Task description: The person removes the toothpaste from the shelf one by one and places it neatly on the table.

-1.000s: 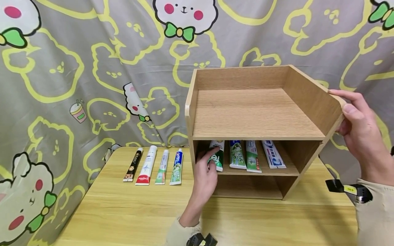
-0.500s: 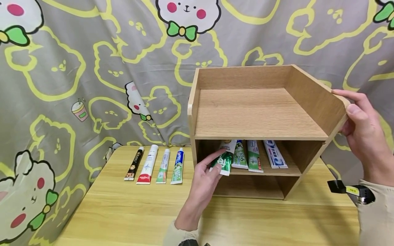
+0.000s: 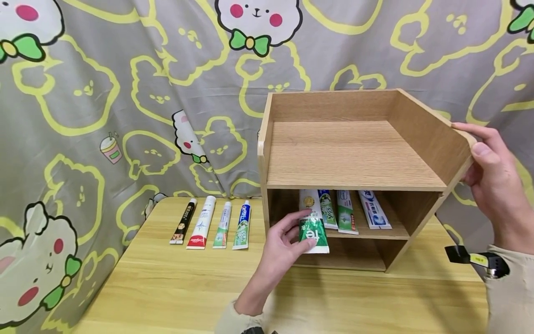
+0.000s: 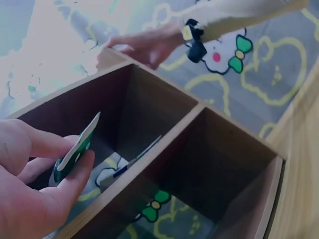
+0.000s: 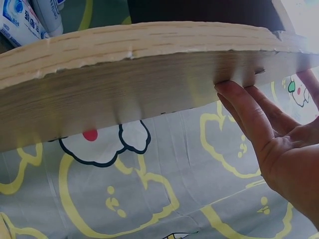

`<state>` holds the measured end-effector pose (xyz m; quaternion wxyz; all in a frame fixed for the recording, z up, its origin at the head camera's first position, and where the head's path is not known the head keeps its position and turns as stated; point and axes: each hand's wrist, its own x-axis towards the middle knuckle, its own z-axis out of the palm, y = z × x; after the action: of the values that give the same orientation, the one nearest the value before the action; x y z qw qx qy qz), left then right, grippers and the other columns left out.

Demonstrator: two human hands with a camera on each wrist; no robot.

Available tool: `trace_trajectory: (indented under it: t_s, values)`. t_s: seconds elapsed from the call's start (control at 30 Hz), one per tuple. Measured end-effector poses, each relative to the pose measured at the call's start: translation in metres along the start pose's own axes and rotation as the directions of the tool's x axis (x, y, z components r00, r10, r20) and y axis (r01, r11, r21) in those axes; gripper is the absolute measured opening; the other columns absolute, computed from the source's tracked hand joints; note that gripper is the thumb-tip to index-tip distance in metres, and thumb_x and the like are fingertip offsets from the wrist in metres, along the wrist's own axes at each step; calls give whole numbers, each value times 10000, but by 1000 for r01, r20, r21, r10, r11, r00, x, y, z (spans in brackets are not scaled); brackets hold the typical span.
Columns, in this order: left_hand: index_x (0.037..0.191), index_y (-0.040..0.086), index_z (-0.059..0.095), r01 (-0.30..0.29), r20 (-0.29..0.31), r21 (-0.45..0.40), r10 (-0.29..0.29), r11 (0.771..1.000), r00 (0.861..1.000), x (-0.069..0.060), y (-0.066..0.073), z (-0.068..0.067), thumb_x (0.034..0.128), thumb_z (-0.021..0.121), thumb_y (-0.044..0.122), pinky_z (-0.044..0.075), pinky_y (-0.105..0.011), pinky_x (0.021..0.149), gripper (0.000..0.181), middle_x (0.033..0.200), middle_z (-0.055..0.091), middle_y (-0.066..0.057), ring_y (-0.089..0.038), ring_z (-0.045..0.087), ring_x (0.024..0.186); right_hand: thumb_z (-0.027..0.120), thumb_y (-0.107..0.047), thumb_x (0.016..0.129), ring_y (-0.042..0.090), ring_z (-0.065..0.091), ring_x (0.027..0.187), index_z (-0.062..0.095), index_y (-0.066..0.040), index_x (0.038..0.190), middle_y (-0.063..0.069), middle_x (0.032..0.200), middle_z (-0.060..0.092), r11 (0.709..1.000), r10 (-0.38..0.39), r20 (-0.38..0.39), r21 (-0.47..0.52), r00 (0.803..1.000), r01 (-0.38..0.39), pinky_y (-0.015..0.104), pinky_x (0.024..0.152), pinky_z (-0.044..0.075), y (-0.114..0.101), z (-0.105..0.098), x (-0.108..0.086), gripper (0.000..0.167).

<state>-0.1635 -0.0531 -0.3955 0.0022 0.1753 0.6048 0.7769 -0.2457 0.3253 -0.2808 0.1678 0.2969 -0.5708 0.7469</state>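
Observation:
My left hand [image 3: 283, 243] pinches a white-and-green toothpaste tube [image 3: 315, 236] by its flat crimped end, thumb on one side and fingers on the other. The tube's far end is still inside the middle compartment of a wooden desk shelf [image 3: 350, 155]. In the left wrist view the tube [image 4: 76, 152] shows edge-on between thumb and fingers. Beside it in that compartment lie a blue-green tube [image 3: 328, 213], a green-and-white tube [image 3: 346, 215] and a white-and-blue tube [image 3: 374, 211]. My right hand [image 3: 498, 174] grips the shelf's right side panel, fingertips against its outer face in the right wrist view.
Several toothpaste tubes lie in a row on the wooden table [image 3: 175, 287] left of the shelf: a black one [image 3: 183, 222], a red-and-white one [image 3: 201, 225], a green-and-white one [image 3: 223, 226] and a blue-green one [image 3: 241, 226]. A patterned curtain [image 3: 125, 93] hangs behind.
My left hand has taken hold of the white-and-green toothpaste tube, drawn it partly out of the compartment and moved it rightward. My right hand stays on the side panel.

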Motion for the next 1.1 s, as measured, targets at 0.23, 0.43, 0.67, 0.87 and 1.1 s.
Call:
trace_trajectory:
  t_s: [0.23, 0.43, 0.67, 0.87, 1.1]
  values:
    - [1386, 100, 601, -20, 43, 40, 18, 999, 999, -4, 1, -4, 823, 736, -147, 611, -412, 865, 630, 1474, 502, -93, -292, 642, 1174, 370, -18, 1053, 201, 524, 786, 512, -11, 1445, 139, 1173, 513, 1000, 2, -13, -25, 1000, -2, 211, 470, 451, -1, 0, -1, 417]
    - [1376, 119, 609, -20, 63, 91, 15, 996, 998, -9, 2, -8, 826, 765, -112, 616, -413, 846, 617, 1468, 510, -90, -303, 651, 1171, 390, -33, 1055, 194, 506, 783, 520, -21, 1445, 133, 1166, 505, 998, -4, -19, -58, 1000, 3, 242, 407, 330, -2, 0, -2, 412]
    - [1380, 121, 610, -11, 92, 114, 1, 993, 996, -18, 3, -14, 840, 772, -90, 624, -406, 822, 602, 1450, 519, -101, -285, 652, 1157, 371, -11, 1046, 176, 493, 692, 528, -12, 1430, 133, 1119, 513, 1000, -3, -7, 6, 1000, 3, 299, 374, 238, 0, 1, 0, 414]
    - [1382, 124, 606, -16, 112, 137, 1, 990, 994, -27, 3, -19, 837, 770, -99, 627, -407, 816, 612, 1437, 530, -100, -276, 648, 1130, 374, -22, 1052, 184, 482, 726, 525, -25, 1440, 129, 1145, 501, 999, -7, -3, -41, 1000, 7, 318, 386, 198, -1, 0, -1, 416]
    - [1354, 97, 608, -72, 145, 130, 53, 989, 988, -37, -1, -19, 830, 763, -131, 623, -412, 832, 591, 1379, 552, -145, -252, 658, 1107, 383, -33, 1048, 190, 496, 759, 528, -24, 1437, 132, 1168, 498, 1000, 0, -9, -28, 1000, 0, 296, 377, 258, -1, 0, 0, 415]
